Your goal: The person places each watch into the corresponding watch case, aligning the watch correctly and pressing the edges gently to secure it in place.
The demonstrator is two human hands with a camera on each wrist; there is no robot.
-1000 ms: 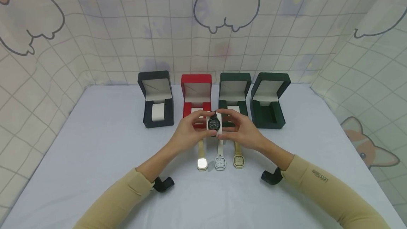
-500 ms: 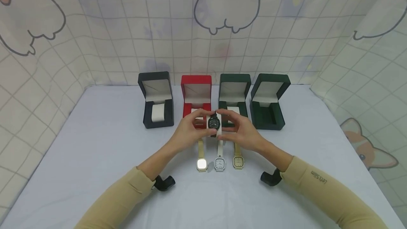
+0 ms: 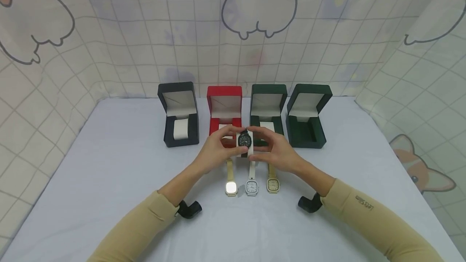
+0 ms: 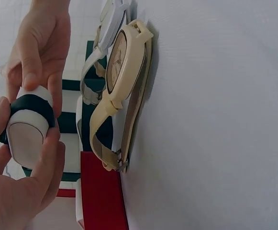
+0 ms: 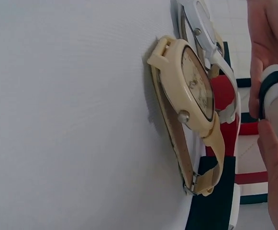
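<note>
A black wristwatch (image 3: 244, 140) is strapped round a white watch cushion (image 4: 26, 143), raised above the table between both hands. My left hand (image 3: 214, 148) grips it from the left, its thumb at the watch's lower edge. From the right, my right hand (image 3: 274, 148) holds the cushion between thumb and fingers. In the left wrist view the dark strap (image 4: 33, 106) goes round the cushion. Nearer the front lie a gold watch with a glaring face (image 3: 231, 188), a white watch (image 3: 251, 187) and another gold watch (image 3: 273, 185).
Along the back stand opened watch boxes: a dark one (image 3: 168, 130) with a white cushion, a red one (image 3: 224, 90), a green one (image 3: 269, 89) and another green one (image 3: 306, 142) with no cushion inside. The hands partly cover the middle two. White cloth (image 3: 109, 165) covers the table.
My left thumb has slid up slightly on the watch, and more black strap shows below it. Both hands otherwise stay in place.
</note>
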